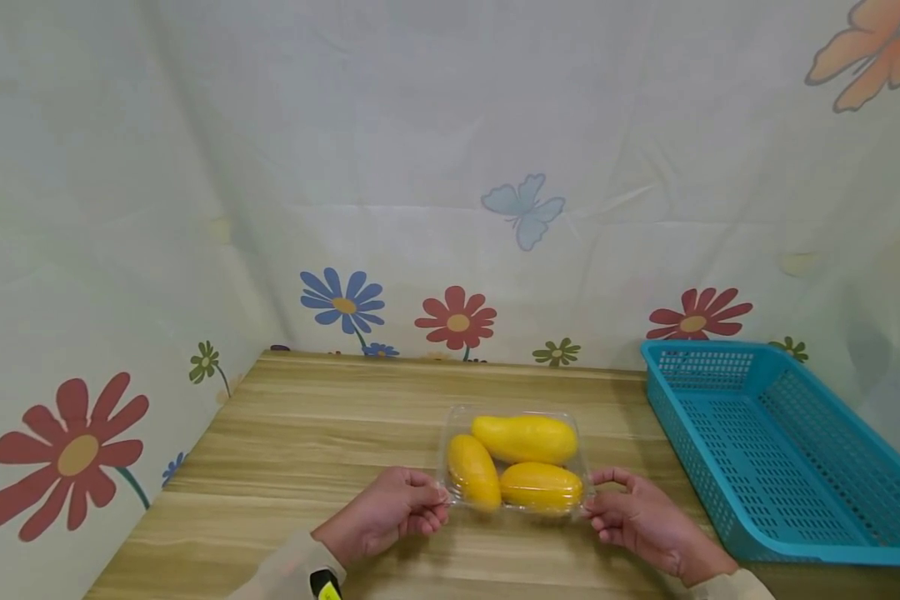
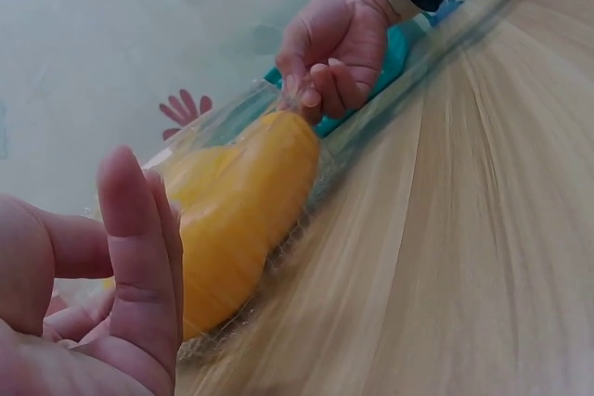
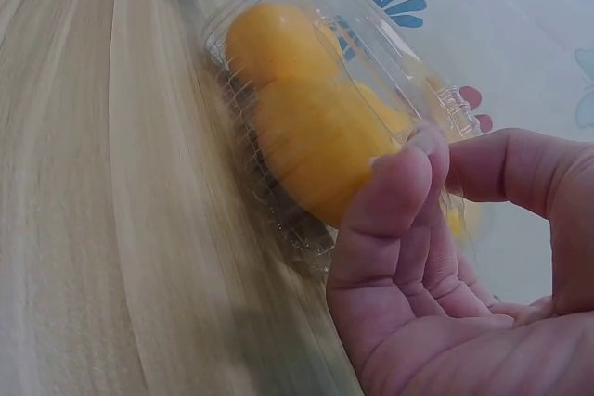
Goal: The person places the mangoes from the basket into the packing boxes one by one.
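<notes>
A clear plastic clamshell box [image 1: 512, 410] lies on the wooden table [image 1: 307, 433], near its front edge. Three yellow mangoes [image 1: 525, 439] lie inside it. My left hand [image 1: 437, 501] grips the box's left edge with curled fingers, thumb on top. At the right edge, my right hand [image 1: 598, 497] pinches the rim. The left wrist view shows a mango [image 2: 241, 210] through the plastic, my left thumb [image 2: 139, 229] beside it, and the right hand [image 2: 311, 90] pinching the far rim. In the right wrist view my right thumb [image 3: 399, 201] presses on the lid over the mangoes [image 3: 316, 127].
A blue perforated plastic basket [image 1: 708, 346] stands on the table to the right of the box, close to my right hand. Flower-printed sheets hang as walls at the back and on the left. Bare wood stretches left of and behind the box.
</notes>
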A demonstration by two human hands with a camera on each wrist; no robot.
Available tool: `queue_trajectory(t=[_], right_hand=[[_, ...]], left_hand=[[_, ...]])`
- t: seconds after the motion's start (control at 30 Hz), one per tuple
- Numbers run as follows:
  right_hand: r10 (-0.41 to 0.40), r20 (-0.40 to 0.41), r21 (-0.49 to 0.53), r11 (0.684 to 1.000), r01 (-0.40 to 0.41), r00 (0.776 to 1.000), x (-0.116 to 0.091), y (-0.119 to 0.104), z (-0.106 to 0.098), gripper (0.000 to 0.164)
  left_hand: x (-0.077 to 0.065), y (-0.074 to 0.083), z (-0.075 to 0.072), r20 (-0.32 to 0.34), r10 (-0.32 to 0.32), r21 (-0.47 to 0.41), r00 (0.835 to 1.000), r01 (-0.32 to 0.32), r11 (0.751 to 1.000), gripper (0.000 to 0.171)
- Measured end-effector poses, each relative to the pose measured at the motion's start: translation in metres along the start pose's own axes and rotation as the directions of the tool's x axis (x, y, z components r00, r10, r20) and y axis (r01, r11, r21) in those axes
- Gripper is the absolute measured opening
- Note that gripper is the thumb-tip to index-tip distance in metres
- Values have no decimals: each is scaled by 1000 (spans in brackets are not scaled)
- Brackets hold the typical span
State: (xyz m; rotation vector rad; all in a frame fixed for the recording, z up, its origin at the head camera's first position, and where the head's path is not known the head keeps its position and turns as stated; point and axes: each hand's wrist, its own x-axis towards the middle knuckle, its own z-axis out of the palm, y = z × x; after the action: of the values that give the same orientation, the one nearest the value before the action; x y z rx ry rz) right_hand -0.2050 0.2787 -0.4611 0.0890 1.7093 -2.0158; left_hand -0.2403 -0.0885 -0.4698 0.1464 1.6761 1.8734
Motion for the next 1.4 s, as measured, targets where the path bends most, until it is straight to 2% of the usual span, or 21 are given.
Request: queue_trajectory(t=[0.13,0.37,0.77,1.03,1.4], right_hand=[[2,2,7,1000,-2,1000,0,0,-1,40],[4,17,17,1000,-5,1000,-1,2,-2,36],[-5,15,14,1000,4,1000,-1,2,-1,37],[0,17,12,1000,0,1000,0,0,0,40],[-23,6,22,999,23,1000,2,4,1,38]], left_hand=[[1,-3,0,-3,4,1,1000,-4,1000,9],[-2,-6,0,35,30,50,999,-32,998,13],[-1,-6,0,13,65,54,998,-65,996,15],[-2,-4,-2,5,37,60,999,-37,998,16],[-5,1,-4,37,37,143,999,-42,989,25]])
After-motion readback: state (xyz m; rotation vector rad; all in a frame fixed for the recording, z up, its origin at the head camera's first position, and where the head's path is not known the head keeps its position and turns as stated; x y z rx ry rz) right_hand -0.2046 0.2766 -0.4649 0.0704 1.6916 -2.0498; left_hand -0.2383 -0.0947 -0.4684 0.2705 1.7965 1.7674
